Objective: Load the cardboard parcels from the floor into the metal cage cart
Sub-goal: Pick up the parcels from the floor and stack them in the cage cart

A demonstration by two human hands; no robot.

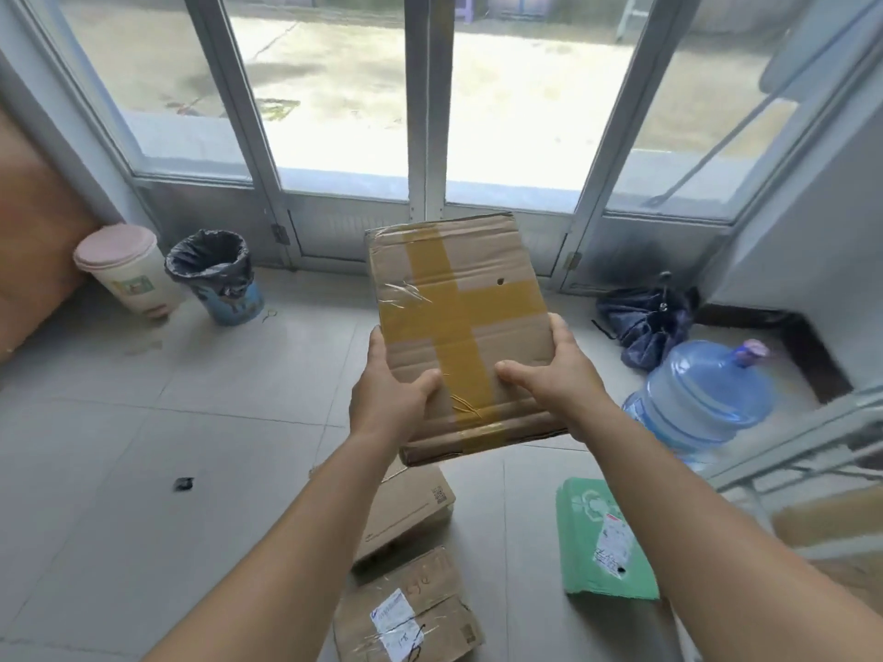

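Above the tiled floor, at centre: flat cardboard parcel crossed with yellow-brown tape, held in the air, tilted away from the camera. Left hand on the parcel's near left edge, thumb lying over the top face, fingers curled under and gripping. Right hand on the near right edge, thumb over the top face, fingers wrapped round the side, gripping likewise. Both forearms stretched forward from the bottom of the view.

Below the held parcel, on the floor: second cardboard parcel with a small printed code, partly hidden by the left forearm; just nearer, third cardboard parcel bearing a white label with handwriting. To the right of these, apart from them: green parcel with a white label.

At far right: grey metal bars of the cage cart, blurred, only partly in view.

Right of centre on the floor: blue water jug lying tilted, with a dark folded umbrella behind it. At left, near the glass doors: pale lidded bin and, just beside it, blue bin with a black liner.
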